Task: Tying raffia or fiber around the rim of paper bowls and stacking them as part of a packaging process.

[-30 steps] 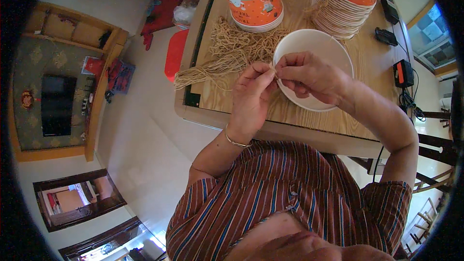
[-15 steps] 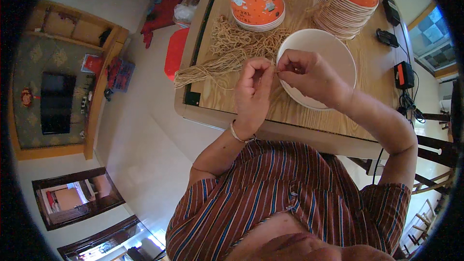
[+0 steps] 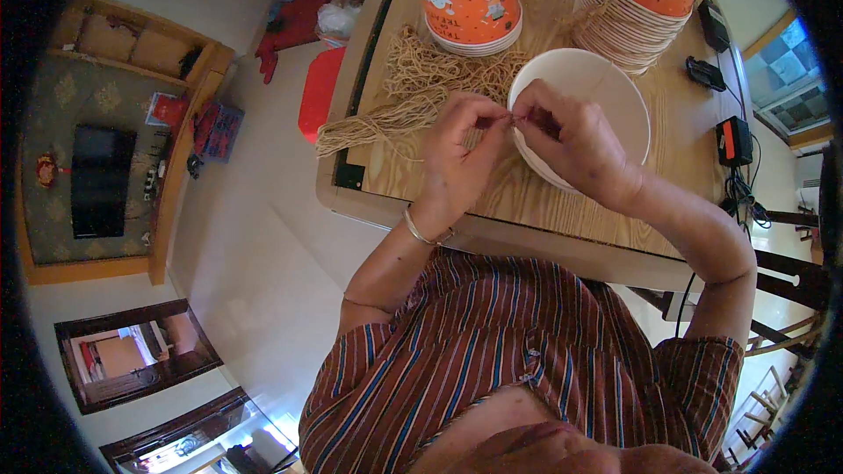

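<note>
A white-lined paper bucket stands mouth up on the table in front of me. At its left rim my left hand and my right hand meet, thumb and forefinger of each pinched together tip to tip. Between the fingertips is what looks like a thin strand of twine, mostly hidden by the fingers. A faint strand also shows against the bucket's inner wall. Left of the bucket lies a loose bundle of tan twine, its far part tangled into a heap.
Behind the twine an orange and green printed bucket stands upside down. A tall stack of nested orange buckets is at the far right. Black power adapters with cables lie along the table's right edge. A red stool stands left of the table.
Both hands have shifted slightly up and right along the bucket's rim. My left wrist has turned, and the fingertips remain together.
</note>
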The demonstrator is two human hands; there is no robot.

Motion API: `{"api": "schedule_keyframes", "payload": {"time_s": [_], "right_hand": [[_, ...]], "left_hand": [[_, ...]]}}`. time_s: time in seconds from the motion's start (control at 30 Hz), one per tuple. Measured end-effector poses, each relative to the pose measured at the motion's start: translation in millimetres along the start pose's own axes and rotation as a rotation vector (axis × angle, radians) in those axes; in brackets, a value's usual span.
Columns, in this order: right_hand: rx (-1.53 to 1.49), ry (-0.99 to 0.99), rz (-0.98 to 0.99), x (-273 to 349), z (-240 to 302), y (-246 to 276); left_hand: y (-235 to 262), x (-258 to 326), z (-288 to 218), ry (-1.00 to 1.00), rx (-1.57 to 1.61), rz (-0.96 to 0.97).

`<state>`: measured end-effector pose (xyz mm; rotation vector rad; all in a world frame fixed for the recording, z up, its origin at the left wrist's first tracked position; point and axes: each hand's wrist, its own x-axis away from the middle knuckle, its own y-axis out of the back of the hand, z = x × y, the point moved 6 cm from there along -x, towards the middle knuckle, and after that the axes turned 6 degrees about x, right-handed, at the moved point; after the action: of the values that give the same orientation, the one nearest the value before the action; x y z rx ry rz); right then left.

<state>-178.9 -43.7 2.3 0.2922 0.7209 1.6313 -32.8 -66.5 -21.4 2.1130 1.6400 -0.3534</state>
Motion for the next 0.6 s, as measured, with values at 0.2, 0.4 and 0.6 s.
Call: {"api": "schedule_keyframes", "payload": {"time_s": [0.2, 0.4, 0.6], "right_hand": [[0.029, 0.051, -0.037, -2, -1, 1], [-0.059, 0.004, -0.026, -4, -5, 1], [-0.111, -0.016, -0.01, -7, -12, -1]], "left_hand": [[-1, -4, 2, -0.005, -0.047, 0.061], [1, -10, 2, -0.049, -0.059, 0.128], [0, -7, 9, -0.001, 0.063, 0.138]]}}
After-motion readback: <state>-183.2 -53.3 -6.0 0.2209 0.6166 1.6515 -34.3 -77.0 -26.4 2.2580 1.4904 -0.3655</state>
